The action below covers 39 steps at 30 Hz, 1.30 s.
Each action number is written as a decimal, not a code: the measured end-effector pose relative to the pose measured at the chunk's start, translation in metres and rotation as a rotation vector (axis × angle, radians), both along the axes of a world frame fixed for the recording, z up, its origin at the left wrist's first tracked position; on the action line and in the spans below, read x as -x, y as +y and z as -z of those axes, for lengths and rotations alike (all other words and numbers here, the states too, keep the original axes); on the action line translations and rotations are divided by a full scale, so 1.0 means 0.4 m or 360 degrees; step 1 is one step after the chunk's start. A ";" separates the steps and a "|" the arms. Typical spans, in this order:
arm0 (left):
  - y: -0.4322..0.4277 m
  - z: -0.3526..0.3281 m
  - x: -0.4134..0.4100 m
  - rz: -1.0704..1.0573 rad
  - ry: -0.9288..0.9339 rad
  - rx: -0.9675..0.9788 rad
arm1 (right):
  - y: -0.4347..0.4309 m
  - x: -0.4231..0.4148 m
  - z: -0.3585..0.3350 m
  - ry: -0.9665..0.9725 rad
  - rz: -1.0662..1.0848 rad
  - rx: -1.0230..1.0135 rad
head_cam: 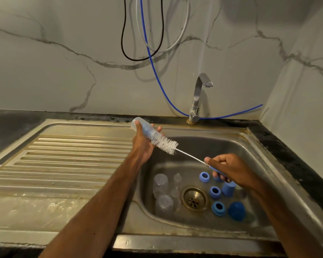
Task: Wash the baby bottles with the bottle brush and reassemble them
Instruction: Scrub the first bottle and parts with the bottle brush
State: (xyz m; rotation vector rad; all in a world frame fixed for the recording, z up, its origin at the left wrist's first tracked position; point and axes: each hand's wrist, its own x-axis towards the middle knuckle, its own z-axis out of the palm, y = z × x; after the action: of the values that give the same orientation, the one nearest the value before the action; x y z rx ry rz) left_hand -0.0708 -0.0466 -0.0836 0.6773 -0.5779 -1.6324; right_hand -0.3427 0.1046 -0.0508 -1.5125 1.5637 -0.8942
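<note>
My left hand (144,146) grips a clear baby bottle (138,125) tilted over the sink, its mouth facing right. The white bristles of the bottle brush (165,143) stick partly into that mouth. My right hand (229,168) is closed on the brush's blue handle, with the wire stem running up-left to the bristles. In the basin lie two clear bottles (160,183) (164,204), clear teats (177,177), three blue collar rings (204,176) (215,192) (218,208) and blue caps (228,189) (236,210).
The steel sink (268,164) has a brass drain (194,199) in its middle and a ribbed draining board (63,164) to the left. A chrome tap (199,95) stands behind the basin, off. Blue, black and white hoses (153,58) hang down the marble wall.
</note>
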 end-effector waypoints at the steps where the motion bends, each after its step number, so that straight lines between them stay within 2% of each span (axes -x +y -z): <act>1: 0.003 -0.005 -0.001 -0.0027 0.0005 -0.0007 | 0.001 0.007 0.000 0.0022 0.0012 0.0097; 5: 0.018 -0.017 -0.004 -0.0082 0.0017 -0.0012 | -0.005 0.024 0.001 0.0102 0.0062 0.0279; 10: 0.016 -0.012 -0.004 -0.0118 -0.0031 -0.0016 | 0.006 0.000 -0.012 -0.0062 -0.0088 -0.0062; 13: 0.017 -0.016 -0.004 -0.0131 -0.0064 -0.0010 | 0.007 -0.013 -0.008 -0.0028 -0.0157 -0.0166; 19: 0.019 -0.022 -0.006 -0.0166 -0.0004 -0.0035 | 0.006 0.024 -0.015 -0.0022 0.0045 0.0107; 26: 0.019 -0.016 -0.011 -0.0117 -0.0048 -0.0051 | 0.004 0.010 -0.012 -0.0025 -0.0052 -0.0107; 33: 0.019 -0.017 -0.011 -0.0156 -0.0056 -0.0037 | 0.009 0.017 -0.019 -0.0009 0.0022 0.0135; 39: 0.016 -0.015 -0.008 -0.0103 -0.0057 0.0014 | 0.001 0.015 -0.014 -0.0099 -0.0033 -0.0154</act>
State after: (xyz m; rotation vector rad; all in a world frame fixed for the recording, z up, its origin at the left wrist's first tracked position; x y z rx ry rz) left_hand -0.0676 -0.0402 -0.0775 0.7134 -0.5828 -1.5595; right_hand -0.3487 0.1052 -0.0450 -1.4174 1.5222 -0.8345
